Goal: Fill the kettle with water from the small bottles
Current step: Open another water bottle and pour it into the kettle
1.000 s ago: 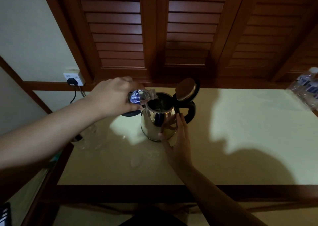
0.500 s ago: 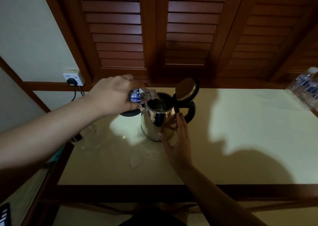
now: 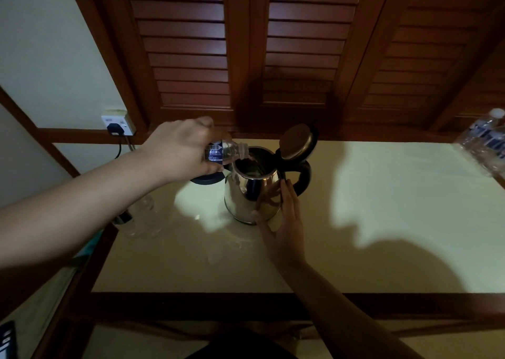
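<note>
Change: little has moved since the earlier frames; the left hand's bottle stays tipped at the kettle mouth, lifted only a touch, and the right hand remains flat on the steel.
Left grip: left hand (image 3: 180, 151) is curled round the small bottle (image 3: 225, 153), held almost on its side, its open neck pointing right over the rim.
Right grip: right hand (image 3: 284, 222) has straight fingers pressed against the near right side of the kettle (image 3: 252, 192), steadying it and holding nothing.
Kettle: stands upright on the desk (image 3: 382, 222), near the far edge, with its lid (image 3: 296, 141) hinged open and its black base (image 3: 207, 179) just to the left.
Pour: whether water is running cannot be told in this dim light.
Spill risk: the neck sits right at the left rim; a slight drift leftward would likely send water down the outside and onto the base.
Power risk: a plug sits in the wall socket (image 3: 118, 125) at far left, so pooled water there would matter.
Spares: clear empty-looking bottles (image 3: 139, 216) lie at the desk's left edge; more bottles (image 3: 489, 143) stand far right.
</note>
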Demonstrator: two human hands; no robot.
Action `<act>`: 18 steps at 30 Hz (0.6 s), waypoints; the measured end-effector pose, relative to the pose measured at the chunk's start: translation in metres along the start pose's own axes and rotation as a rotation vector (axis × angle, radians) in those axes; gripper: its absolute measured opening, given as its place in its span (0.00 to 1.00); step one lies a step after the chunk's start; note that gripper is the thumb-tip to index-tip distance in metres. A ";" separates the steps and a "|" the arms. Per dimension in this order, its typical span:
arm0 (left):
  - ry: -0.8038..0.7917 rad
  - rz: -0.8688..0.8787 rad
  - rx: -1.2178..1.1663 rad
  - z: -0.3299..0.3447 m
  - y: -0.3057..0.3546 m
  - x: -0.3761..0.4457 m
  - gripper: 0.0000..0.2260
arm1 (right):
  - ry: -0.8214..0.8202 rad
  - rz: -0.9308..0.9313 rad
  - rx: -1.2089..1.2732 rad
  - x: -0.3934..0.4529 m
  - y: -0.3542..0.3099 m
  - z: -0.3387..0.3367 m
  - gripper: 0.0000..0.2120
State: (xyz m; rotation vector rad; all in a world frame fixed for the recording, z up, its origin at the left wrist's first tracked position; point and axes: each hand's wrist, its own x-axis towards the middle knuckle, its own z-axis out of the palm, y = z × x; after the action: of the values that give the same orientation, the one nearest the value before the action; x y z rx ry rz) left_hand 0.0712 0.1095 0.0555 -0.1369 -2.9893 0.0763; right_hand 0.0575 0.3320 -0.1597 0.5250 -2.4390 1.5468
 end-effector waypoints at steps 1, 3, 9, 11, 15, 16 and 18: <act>-0.002 -0.002 0.007 0.000 0.000 0.000 0.19 | 0.003 0.002 0.002 0.000 0.000 0.000 0.42; -0.005 -0.002 0.021 0.001 -0.001 0.001 0.20 | 0.012 0.003 0.011 0.001 0.001 0.000 0.42; -0.009 0.001 0.040 0.001 -0.001 0.003 0.25 | 0.037 0.005 0.035 0.003 0.004 0.001 0.42; -0.008 0.006 0.045 0.001 -0.001 0.003 0.25 | 0.040 0.005 0.048 0.003 0.003 0.002 0.42; 0.003 0.041 0.062 0.000 0.001 0.003 0.24 | 0.047 -0.003 0.043 0.003 0.002 0.002 0.42; 0.004 0.042 0.070 0.000 0.001 0.004 0.24 | 0.045 -0.002 0.041 0.003 0.002 0.002 0.42; 0.007 0.044 0.085 0.000 0.001 0.005 0.24 | 0.046 -0.008 0.048 0.003 0.001 0.002 0.42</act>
State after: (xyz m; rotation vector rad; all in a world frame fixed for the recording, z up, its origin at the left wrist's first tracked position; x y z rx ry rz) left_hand 0.0669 0.1107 0.0565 -0.1925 -2.9700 0.2069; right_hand 0.0544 0.3303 -0.1604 0.5013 -2.3687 1.5995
